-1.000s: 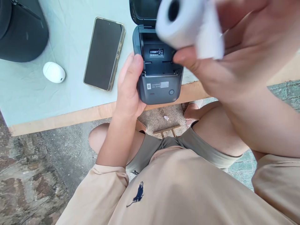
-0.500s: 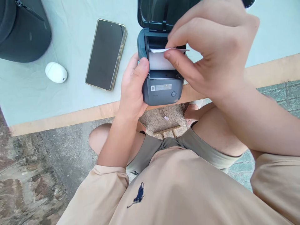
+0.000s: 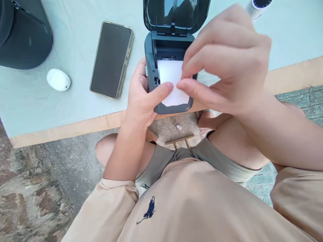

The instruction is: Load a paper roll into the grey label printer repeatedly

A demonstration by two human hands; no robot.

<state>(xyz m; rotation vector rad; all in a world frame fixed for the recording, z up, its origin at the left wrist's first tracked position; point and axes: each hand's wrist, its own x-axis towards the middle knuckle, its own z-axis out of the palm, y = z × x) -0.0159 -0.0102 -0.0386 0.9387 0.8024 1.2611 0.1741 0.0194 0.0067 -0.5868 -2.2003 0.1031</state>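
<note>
Right hand (image 3: 224, 64) overlaps paper (image 3: 168, 74), contact unclear; phone (image 3: 111, 60) nearby.

Gap, tabletop (image 3: 138, 42), betw. smartphone (image 3: 111, 60) & portable printer (image 3: 149, 50): passable, narrowed low by L hand (image 3: 142, 97). Printer bay (image 3: 171, 45), R side: blocked by R hand (image 3: 227, 64); far side: walled by raised lid (image 3: 163, 16). Gap, white case (image 3: 58, 80)–smartphone: open, wider.

a pale blue-green tabletop (image 3: 292, 40) is stretching across the space, a wooden edge (image 3: 63, 129) running along its near side. grey concrete floor (image 3: 73, 154) is showing below the tabletop, rough brown stonework (image 3: 30, 198) is lying off its near left corner, and green paving (image 3: 313, 104) is spreading below its right part. a wooden bar (image 3: 179, 139) is showing below the tabletop's middle. soft light is falling evenly over the tabletop.
</note>
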